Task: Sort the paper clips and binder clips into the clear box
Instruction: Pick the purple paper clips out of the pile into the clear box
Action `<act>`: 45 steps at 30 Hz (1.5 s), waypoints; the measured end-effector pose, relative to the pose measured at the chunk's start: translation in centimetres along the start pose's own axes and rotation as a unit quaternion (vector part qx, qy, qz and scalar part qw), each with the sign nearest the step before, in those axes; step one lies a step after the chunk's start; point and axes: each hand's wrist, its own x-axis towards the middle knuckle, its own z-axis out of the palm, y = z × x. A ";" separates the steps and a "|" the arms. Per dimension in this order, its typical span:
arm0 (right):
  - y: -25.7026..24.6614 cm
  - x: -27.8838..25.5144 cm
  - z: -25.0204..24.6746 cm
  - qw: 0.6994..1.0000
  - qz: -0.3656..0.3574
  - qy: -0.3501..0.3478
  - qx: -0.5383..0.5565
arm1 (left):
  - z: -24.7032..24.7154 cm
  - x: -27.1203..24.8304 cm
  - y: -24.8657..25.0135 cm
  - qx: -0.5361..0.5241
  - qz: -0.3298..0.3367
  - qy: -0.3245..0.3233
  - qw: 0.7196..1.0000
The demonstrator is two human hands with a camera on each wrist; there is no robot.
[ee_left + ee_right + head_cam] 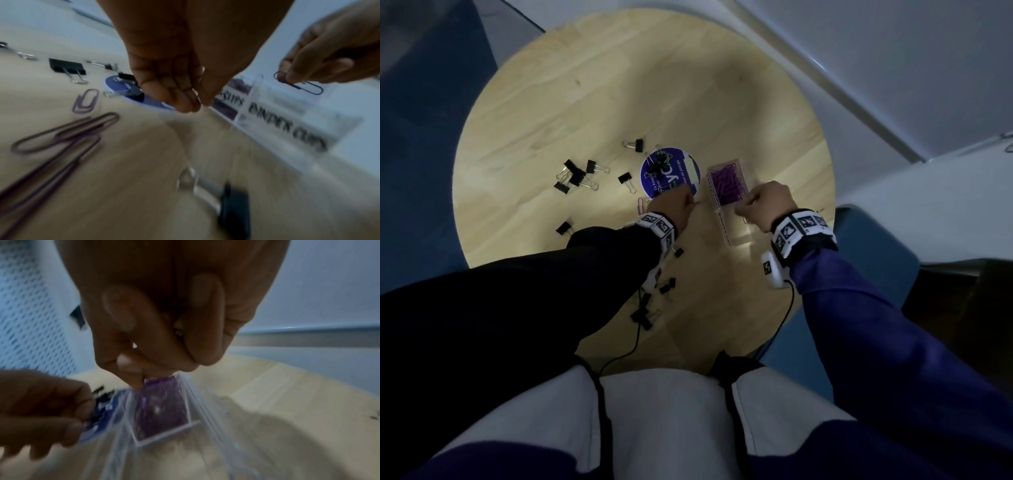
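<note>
Round and pale, the wooden bench stands over blue flooring, its near edge cut off by the person's lap and dark sleeves. Motion blur smears both wrist views, so the label on the clear box reads only in part. That box sits right of centre; its far compartment is packed with purple paper clips, while the near one is largely hidden behind the right hand. From the left wrist view, that hand's grip pinches a single paper clip between thumb and fingertip, above the box. The left hand, just beside a blue round lid carrying a few binder clips, has its fingertips pressed together; whether they hold anything cannot be told, possibly a thin wire. Black binder clips lie scattered to the left, more under the left forearm, and loose purple clips rest nearby.
</note>
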 end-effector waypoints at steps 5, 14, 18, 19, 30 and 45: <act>-1.8 0.7 -1.0 0.996 -0.012 0.053 0.072 | -2.7 0.9 2.4 -0.092 0.069 0.107 0.988; -1.5 2.0 1.6 0.990 0.066 0.106 0.066 | -3.3 3.8 5.6 -0.010 0.072 0.067 0.995; 0.1 1.2 2.6 0.969 0.063 0.180 0.154 | -3.6 2.8 3.7 -0.022 0.063 0.095 0.993; 0.2 0.9 2.8 0.965 0.058 0.191 0.170 | -4.0 2.5 2.7 -0.038 0.049 0.117 0.991; -3.9 -4.5 8.4 0.984 -0.044 0.151 0.086 | -3.3 -4.7 -10.8 0.199 0.113 -0.009 0.974; -8.7 -4.6 18.1 0.942 -0.203 -0.049 -0.261 | -5.7 -7.1 -11.9 0.381 0.110 -0.108 0.911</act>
